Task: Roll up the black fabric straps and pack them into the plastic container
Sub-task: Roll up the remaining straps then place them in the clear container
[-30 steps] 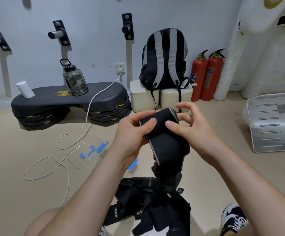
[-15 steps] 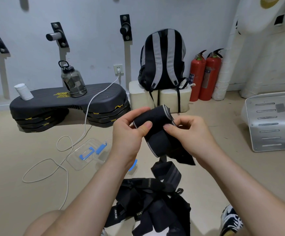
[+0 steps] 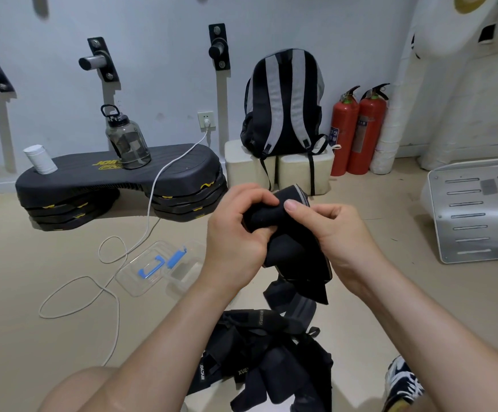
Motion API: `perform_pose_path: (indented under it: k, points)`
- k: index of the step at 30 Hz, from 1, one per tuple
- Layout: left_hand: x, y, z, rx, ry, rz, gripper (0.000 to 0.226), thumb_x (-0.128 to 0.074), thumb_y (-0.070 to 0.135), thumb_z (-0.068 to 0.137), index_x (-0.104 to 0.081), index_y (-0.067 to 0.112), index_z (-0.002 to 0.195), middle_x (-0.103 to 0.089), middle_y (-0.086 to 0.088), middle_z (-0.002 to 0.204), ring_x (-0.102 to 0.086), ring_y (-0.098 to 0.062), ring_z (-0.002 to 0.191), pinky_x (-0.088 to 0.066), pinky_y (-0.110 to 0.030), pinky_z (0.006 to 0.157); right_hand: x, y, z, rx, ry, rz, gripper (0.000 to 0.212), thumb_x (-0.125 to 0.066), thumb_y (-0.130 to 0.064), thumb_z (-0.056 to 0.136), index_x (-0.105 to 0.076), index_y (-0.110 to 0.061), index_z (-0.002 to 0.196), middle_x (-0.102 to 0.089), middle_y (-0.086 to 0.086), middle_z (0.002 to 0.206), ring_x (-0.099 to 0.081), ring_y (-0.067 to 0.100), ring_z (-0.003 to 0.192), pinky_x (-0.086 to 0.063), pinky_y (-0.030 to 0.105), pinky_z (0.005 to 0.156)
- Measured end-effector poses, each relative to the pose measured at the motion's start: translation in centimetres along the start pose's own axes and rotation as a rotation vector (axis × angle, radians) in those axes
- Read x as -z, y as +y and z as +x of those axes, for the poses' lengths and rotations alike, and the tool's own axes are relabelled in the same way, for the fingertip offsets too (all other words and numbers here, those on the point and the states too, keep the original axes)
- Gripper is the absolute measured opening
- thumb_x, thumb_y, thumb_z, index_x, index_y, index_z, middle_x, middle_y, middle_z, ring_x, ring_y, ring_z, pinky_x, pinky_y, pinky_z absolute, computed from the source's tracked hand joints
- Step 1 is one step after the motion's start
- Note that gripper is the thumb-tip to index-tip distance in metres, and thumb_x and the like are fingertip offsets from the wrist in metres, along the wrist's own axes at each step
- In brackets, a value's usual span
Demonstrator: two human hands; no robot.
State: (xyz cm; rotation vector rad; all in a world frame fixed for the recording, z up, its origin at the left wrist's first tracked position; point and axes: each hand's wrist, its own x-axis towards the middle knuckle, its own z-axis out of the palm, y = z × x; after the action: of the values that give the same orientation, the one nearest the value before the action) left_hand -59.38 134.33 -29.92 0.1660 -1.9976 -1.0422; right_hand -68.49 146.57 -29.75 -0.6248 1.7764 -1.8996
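Gripping a grey-edged black fabric strap (image 3: pixel 293 248), partly rolled, in mid-air at centre. Left hand (image 3: pixel 236 233) curled round the roll from 9 o'clock, right hand (image 3: pixel 338 230) pinching it from 3 o'clock, thumb pressed on top. Loose tail hanging toward 6 o'clock over a heap of tangled black straps (image 3: pixel 265 361). At 8 o'clock of the left hand, well apart on the beige floor (image 3: pixel 48 248), a clear plastic container with blue clips (image 3: pixel 158 267).

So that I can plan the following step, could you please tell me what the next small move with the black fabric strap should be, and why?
Probably one more turn of the roll: the left hand and the right hand both pinch the partly rolled black fabric strap, and a loose tail hangs below them, so it seems not ready for the clear plastic container.
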Motion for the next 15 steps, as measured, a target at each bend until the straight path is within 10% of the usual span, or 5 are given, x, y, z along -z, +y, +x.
perform_pose_path:
  k: [5, 15]
  points:
    - [0.7, 0.0, 0.2, 0.246, -0.126, -0.209, 0.024, -0.080, 0.014, 0.071, -0.069, 0.027, 0.088, -0.063, 0.014, 0.100, -0.062, -0.009, 0.103, -0.053, -0.030, 0.085, 0.6, -0.4, 0.1, -0.003, 0.050, -0.066, 0.028, -0.076, -0.028, 0.082, -0.075, -0.001, 0.081, -0.072, 0.023, 0.077, -0.064, 0.026, 0.065, -0.049, 0.037, 0.064]
    - [2.2, 0.4, 0.8, 0.517, -0.337, -0.263, 0.037, -0.076, 0.006, 0.082, -0.067, 0.022, 0.114, -0.074, -0.008, 0.101, -0.069, -0.014, 0.079, -0.053, -0.030, 0.055, 0.7, -1.0, -0.3, 0.109, -0.122, -0.332, 0.020, -0.072, -0.033, 0.086, -0.076, -0.014, 0.081, -0.073, 0.013, 0.080, -0.072, 0.031, 0.075, -0.058, 0.049, 0.071]
